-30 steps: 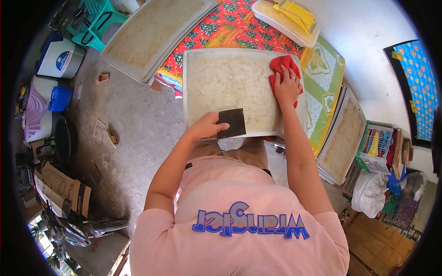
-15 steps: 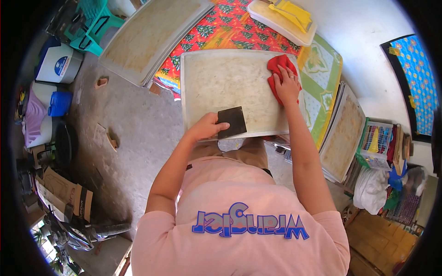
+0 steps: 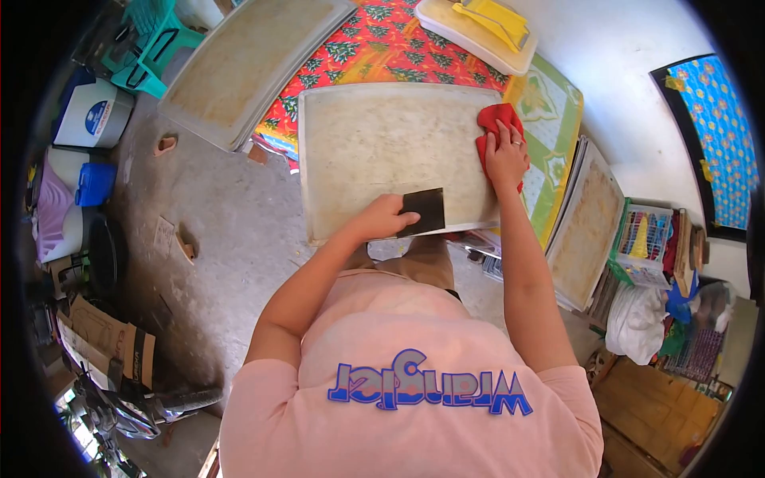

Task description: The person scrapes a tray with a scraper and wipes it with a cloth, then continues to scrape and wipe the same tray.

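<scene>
Tray lying crosswise, black square in left hand, red cloth under right

Containers first. Shallow rimmed tray (image 3: 382, 143): pale, stained inside; the cloth and the square are at its edges. White tub (image 3: 426, 17) up on the table, yellowish fill, yellow tool (image 3: 494, 22) lying across its top. Wire basket (image 3: 653, 277) off to the person's right, yellow cone-shaped item (image 3: 640, 239) in it plus small stuff, too small to tell. White cooler (image 3: 111, 115) on the left, contents hidden.

Tray sits in front of the person, far part over the red tree-print tablecloth (image 3: 414, 56), near edge just in front of the thighs. Tray stacks left (image 3: 255, 64) and right (image 3: 586, 231).

Left hand (image 3: 378, 217) pinches the black square (image 3: 425, 211) at the tray's near rim, thumb on top; other fingers hidden, can't tell how they lie. Right hand (image 3: 506, 163) presses the bunched red cloth (image 3: 496, 117), fingers a bit spread, ring on one.

Versus earlier: black square is farther right along the near rim; red cloth now goes over the right rim, more outward than before.

Tray's long axis runs left-right across the body; short sides point away from the person. Slight skew only.
</scene>
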The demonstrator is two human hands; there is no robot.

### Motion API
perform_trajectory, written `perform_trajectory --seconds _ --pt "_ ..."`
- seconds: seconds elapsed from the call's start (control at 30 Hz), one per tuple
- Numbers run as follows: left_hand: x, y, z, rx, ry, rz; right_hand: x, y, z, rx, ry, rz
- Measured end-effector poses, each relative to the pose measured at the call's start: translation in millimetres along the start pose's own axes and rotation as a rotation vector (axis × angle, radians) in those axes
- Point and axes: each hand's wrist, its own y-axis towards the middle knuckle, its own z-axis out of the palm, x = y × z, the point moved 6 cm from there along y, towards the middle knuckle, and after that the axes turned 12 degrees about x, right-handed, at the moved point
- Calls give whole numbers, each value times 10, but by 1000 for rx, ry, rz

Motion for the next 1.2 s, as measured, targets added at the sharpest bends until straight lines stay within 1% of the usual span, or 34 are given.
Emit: perform_trajectory --seconds 0.03,0.07,0.13,0.17,0.27,0.37,0.47,0.57,0.67,0.87,0.97,1.17,1.2 --pt "-165 17 19 38 15 -44 11 -5 -14 -8 -12 -3" --pt "-260 52 56 34 -16 11 17 -4 -24 -15 -23 -8" --pt "-140 219 202 6 -24 37 10 -4 -19 -30 -21 -10" --pt "-172 237 220 -9 -29 49 8 -6 -15 -37 -20 -13" --pt "-194 238 226 15 -96 -4 0 -4 -8 -46 -10 -16" --pt "-83 279 239 19 -218 -77 -1 -10 -13 -44 10 -13" --pt "-93 270 216 30 -185 -79 1 -14 -17 -46 14 -8" --pt "-59 258 219 14 -311 -125 0 -11 -10 -48 7 -9" --pt "-36 272 224 59 -301 -107 -6 -9 3 -46 7 -10" --pt "-150 249 202 51 -277 -105 -4 -3 -2 -34 10 -2" --pt "-224 267 207 80 -228 -54 -2 -3 -2 -29 6 1" --pt "-310 299 176 -35 -78 82 -3 -8 -3 -32 17 -7" --pt "-316 311 176 -25 -78 25 0 -10 -4 -30 16 -7"
